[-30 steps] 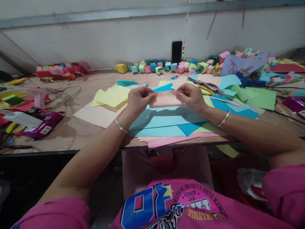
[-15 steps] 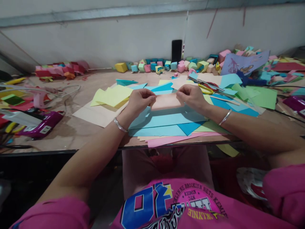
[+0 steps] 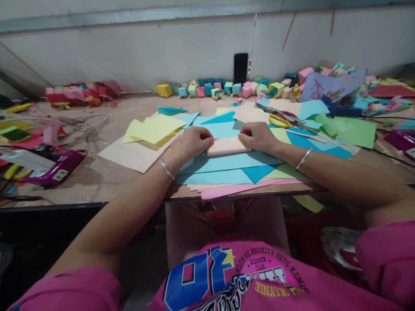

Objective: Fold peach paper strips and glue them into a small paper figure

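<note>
A folded piece of peach paper [image 3: 228, 146] lies low over the light blue sheets [image 3: 223, 163] in front of me. My left hand [image 3: 196, 140] pinches its left end between thumb and fingers. At the right end, my right hand [image 3: 256, 136] is closed on it in the same way. Left of my hands rest yellow sheets [image 3: 154, 129] on top of a pale peach sheet [image 3: 128, 152]. Scissors with yellow and red handles [image 3: 280, 120] lie beyond my right hand.
Small paper cubes [image 3: 210, 88] line the wall, with a black phone [image 3: 240, 68] upright behind them. To the left are a purple power strip [image 3: 60, 170], a pink glue gun [image 3: 51, 131] and cables. Green sheets [image 3: 353, 131] and a printed purple card [image 3: 335, 86] are at the right.
Both hands have lowered the peach paper toward the blue sheets and nearer to me. Its visible face is now a narrower folded strip.
</note>
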A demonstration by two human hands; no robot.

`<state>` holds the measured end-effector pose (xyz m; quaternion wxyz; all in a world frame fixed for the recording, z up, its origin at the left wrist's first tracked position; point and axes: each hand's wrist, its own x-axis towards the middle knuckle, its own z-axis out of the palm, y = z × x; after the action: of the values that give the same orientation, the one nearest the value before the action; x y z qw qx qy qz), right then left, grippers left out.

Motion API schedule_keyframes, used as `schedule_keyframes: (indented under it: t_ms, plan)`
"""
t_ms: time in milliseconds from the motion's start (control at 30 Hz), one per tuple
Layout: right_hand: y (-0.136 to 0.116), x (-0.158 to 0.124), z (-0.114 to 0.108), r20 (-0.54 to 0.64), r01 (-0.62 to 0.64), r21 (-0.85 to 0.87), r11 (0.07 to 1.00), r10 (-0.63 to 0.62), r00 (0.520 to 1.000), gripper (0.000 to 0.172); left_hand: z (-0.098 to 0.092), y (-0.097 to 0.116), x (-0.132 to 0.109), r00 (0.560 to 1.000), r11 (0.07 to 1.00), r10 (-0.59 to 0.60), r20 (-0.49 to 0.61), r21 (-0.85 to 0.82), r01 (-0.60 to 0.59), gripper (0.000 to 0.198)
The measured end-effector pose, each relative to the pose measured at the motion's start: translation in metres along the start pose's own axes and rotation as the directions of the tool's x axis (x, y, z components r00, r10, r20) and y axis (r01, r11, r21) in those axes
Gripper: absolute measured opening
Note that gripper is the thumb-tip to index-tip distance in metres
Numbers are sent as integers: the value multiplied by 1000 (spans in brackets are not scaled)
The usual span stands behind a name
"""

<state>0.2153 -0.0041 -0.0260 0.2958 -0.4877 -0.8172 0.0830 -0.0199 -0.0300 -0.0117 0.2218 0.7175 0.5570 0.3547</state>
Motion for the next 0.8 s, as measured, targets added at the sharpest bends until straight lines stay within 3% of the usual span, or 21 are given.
schedule_keyframes:
  t_ms: [267, 800]
  plan:
    - [2, 0, 4, 50, 1, -50, 999, 2, 999, 10, 4, 13, -5, 999, 987, 29, 14, 155, -31, 8]
    - [3, 2, 6, 67, -41, -2, 999, 41, 997, 9, 5, 5, -4, 995, 965, 65, 72, 248, -81, 8]
